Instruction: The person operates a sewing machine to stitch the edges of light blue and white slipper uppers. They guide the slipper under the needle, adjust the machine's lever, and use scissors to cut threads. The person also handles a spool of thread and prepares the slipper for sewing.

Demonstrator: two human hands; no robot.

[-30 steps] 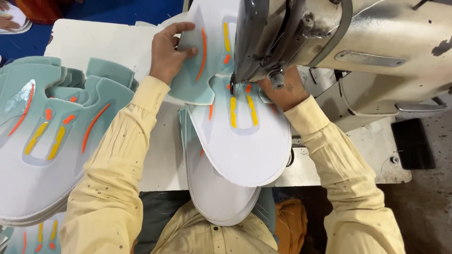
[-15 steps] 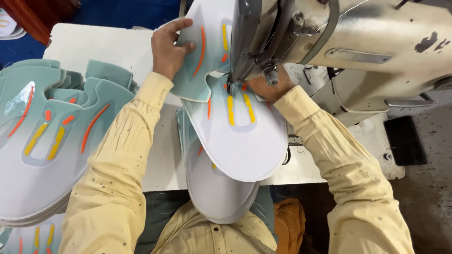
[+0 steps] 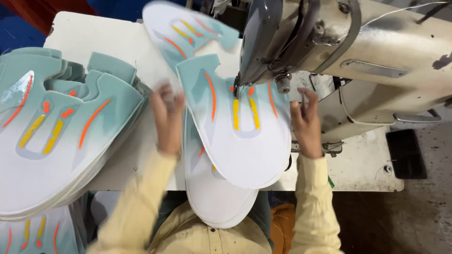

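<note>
A flat shoe upper piece (image 3: 245, 150), white fading to pale teal with orange and yellow stripes, lies under the needle of the grey sewing machine (image 3: 329, 51). My left hand (image 3: 167, 117) is blurred and lies flat on the table, just left of that piece and holding nothing. At the piece's right edge is my right hand (image 3: 307, 128), with a thin dark tool (image 3: 302, 101) sticking up between its fingers. Two more white pieces (image 3: 216, 202) lie under the top one and hang over the table's near edge. Another matching piece (image 3: 188, 28) lies beyond the needle.
A thick stack of matching upper pieces (image 3: 52, 136) fills the left side of the white table (image 3: 94, 37). The machine body takes up the right side. More pieces (image 3: 33, 233) show at the bottom left, below the table edge. A dark pedal-like plate (image 3: 406, 153) lies right.
Both hands have come off the piece under the needle and drawn back to its sides. The piece now lies nearer to me, and another piece shows beyond the needle.
</note>
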